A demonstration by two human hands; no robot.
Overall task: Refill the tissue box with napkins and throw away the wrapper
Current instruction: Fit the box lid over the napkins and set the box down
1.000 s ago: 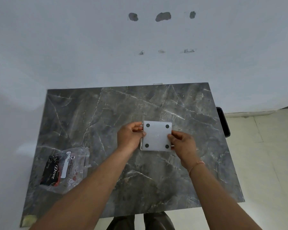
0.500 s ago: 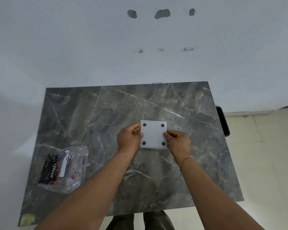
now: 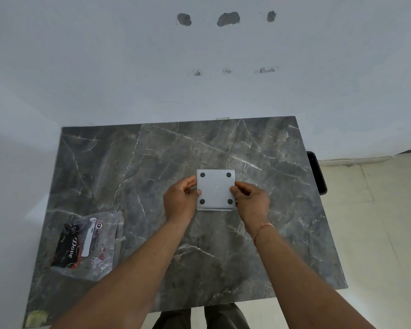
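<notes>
Tissue box (image 3: 215, 189) at mid surface (image 3: 152, 162), underside up (four dark pads), clamped between left hand (image 3: 179, 202) and right hand (image 3: 252, 202). Wrapper (image 3: 87, 245) near left, well apart.

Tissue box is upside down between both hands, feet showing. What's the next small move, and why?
Probably turn the tissue box over onto its four dark feet on the table. Its base faces up, with the left hand and right hand gripping opposite sides. The wrapper lies apart at the near left, looking emptied, so it likely goes next.
</notes>
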